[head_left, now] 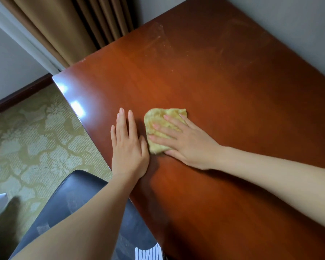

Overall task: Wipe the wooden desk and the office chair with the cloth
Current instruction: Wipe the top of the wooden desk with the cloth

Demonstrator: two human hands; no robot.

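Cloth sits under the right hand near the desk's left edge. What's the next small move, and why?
Probably slide the cloth forward, toward the far side of the desk. The right hand lies flat on it, ready to push, the left hand braces flat beside it, and pale dusty smears show on the wood near the curtain, apparently not yet wiped.

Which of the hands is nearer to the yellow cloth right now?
Right. The right hand presses flat on top of the cloth; the left hand lies flat on the desk, close beside the cloth.
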